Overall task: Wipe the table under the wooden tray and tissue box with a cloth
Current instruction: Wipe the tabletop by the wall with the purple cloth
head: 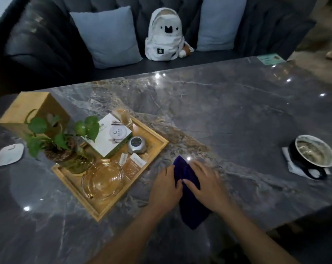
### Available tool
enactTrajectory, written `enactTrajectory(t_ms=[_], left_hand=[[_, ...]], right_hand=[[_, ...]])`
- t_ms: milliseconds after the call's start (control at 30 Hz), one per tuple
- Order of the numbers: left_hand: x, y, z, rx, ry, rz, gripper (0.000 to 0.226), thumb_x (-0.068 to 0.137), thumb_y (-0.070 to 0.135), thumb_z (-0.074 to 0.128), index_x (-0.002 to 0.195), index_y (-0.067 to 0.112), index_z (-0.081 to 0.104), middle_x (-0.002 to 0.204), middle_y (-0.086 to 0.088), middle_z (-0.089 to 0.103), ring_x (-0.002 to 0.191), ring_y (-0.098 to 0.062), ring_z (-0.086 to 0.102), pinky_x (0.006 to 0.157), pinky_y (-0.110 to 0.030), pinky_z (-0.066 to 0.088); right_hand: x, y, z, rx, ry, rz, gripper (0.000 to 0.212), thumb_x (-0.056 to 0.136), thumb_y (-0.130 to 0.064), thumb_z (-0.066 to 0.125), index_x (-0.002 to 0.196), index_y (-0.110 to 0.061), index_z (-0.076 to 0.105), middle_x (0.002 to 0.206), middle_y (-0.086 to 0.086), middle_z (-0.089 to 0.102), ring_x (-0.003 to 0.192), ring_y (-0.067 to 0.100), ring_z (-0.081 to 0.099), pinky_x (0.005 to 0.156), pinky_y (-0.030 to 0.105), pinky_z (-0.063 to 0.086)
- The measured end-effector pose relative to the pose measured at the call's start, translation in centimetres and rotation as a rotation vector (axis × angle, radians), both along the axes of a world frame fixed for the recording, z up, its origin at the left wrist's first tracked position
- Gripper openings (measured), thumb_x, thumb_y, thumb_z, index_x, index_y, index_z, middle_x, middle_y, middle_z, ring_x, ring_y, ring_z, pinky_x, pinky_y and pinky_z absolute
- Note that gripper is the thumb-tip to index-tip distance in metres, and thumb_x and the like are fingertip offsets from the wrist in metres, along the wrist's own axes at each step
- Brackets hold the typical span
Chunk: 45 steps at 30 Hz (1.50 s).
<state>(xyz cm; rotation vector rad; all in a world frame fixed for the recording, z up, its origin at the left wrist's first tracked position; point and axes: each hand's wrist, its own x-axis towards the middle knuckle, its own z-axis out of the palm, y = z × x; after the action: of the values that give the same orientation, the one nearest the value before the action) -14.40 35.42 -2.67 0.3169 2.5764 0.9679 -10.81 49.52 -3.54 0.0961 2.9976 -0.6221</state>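
Observation:
A dark purple cloth (190,206) lies folded on the grey marble table (237,115), just right of the wooden tray (157,149). My left hand (166,189) rests on the cloth's left edge. My right hand (207,183) lies flat on top of the cloth, fingers spread. The tray holds a potted plant (62,141), a glass ashtray (102,178), a white box (108,138), a grey round device (137,144) and a glass. The wooden tissue box (31,109) stands behind the tray at the table's far left.
A white square dish (10,154) lies left of the tray. A dark cup (313,155) on white napkins stands at the right. A sofa behind the table holds two pale cushions (108,37) and a white plush toy (166,35).

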Motion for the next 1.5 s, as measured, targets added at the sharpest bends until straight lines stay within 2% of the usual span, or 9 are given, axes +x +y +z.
enactTrajectory(t_ms=[267,400,500,600,733,900,1200,1333,1500], left_hand=[[-0.6,-0.1,0.2,-0.011,-0.190,0.095,0.018,0.090,0.020,0.046,0.090,0.005,0.057,0.100,-0.018,0.063,0.095,-0.031,0.060,0.078,-0.037,0.046],[-0.4,0.1,1.2,0.061,-0.205,0.146,0.022,0.094,0.014,0.037,0.106,0.000,0.049,0.118,-0.014,0.046,0.101,-0.025,0.051,0.080,-0.026,0.036],[-0.4,-0.2,1.4,0.106,-0.235,0.167,0.013,0.093,0.010,0.039,0.094,0.004,0.051,0.105,-0.014,0.060,0.082,-0.019,0.051,0.069,-0.027,0.037],[-0.3,-0.9,1.2,0.143,-0.264,0.193,0.009,0.092,0.016,0.045,0.085,0.011,0.048,0.088,-0.007,0.056,0.078,-0.017,0.051,0.061,-0.027,0.038],[-0.1,-1.8,1.2,0.218,-0.271,0.205,0.013,0.091,0.021,0.049,0.084,0.010,0.048,0.082,-0.005,0.056,0.071,-0.017,0.053,0.057,-0.025,0.039],[0.5,-4.1,1.8,0.333,-0.245,0.274,0.015,0.090,0.022,0.051,0.094,0.009,0.057,0.091,-0.006,0.064,0.085,-0.023,0.062,0.078,-0.040,0.051],[2.8,-13.9,3.1,0.507,-0.073,0.552,0.012,0.087,0.024,0.058,0.092,0.013,0.060,0.087,-0.008,0.067,0.081,-0.022,0.064,0.075,-0.042,0.053],[5.0,-19.4,3.4,0.592,0.019,0.706,0.008,0.087,0.016,0.058,0.082,0.021,0.060,0.076,0.001,0.065,0.065,-0.004,0.059,0.065,-0.024,0.049],[8.4,-26.7,2.7,0.328,0.127,0.953,0.008,0.087,0.020,0.057,0.080,0.019,0.059,0.073,0.001,0.063,0.064,-0.002,0.056,0.063,-0.020,0.043]], right_hand=[[0.4,-0.3,-1.6,-0.034,-0.015,0.019,0.098,0.066,-0.082,-0.004,0.134,-0.025,0.038,0.142,-0.002,0.043,0.133,0.013,0.030,0.105,0.035,0.016],[0.1,-0.4,-0.9,-0.093,-0.129,0.156,0.107,0.054,-0.092,0.018,0.141,-0.030,0.021,0.151,-0.003,0.026,0.138,0.013,0.015,0.112,0.042,0.007],[0.1,-0.7,-0.8,0.008,-0.233,0.255,0.114,0.048,-0.088,0.041,0.143,-0.034,0.005,0.155,-0.001,0.008,0.142,0.016,-0.004,0.114,0.048,-0.005],[0.5,-1.3,-0.8,0.071,-0.134,0.218,0.095,0.055,-0.066,0.033,0.141,-0.028,0.022,0.151,0.004,0.023,0.140,0.023,0.013,0.110,0.048,0.009],[0.7,-2.6,-0.4,0.022,-0.024,0.154,0.068,0.056,-0.049,0.043,0.114,-0.016,0.057,0.109,0.013,0.064,0.097,0.035,0.060,0.079,0.048,0.047],[0.3,-4.6,-0.2,-0.070,0.017,0.160,0.068,0.057,-0.046,0.047,0.115,-0.011,0.057,0.101,0.013,0.062,0.092,0.033,0.058,0.078,0.043,0.045],[-1.6,-13.2,2.3,-0.144,0.092,0.402,0.070,0.062,-0.047,0.049,0.126,-0.018,0.050,0.123,0.007,0.055,0.113,0.027,0.048,0.093,0.038,0.036],[-2.5,-17.7,2.9,-0.207,0.156,0.517,0.065,0.060,-0.046,0.051,0.119,-0.018,0.055,0.112,0.008,0.060,0.104,0.026,0.052,0.087,0.042,0.044],[-2.9,-22.9,3.5,-0.254,0.190,0.660,0.058,0.060,-0.041,0.054,0.113,-0.016,0.058,0.101,0.009,0.064,0.094,0.018,0.049,0.080,0.036,0.041]])
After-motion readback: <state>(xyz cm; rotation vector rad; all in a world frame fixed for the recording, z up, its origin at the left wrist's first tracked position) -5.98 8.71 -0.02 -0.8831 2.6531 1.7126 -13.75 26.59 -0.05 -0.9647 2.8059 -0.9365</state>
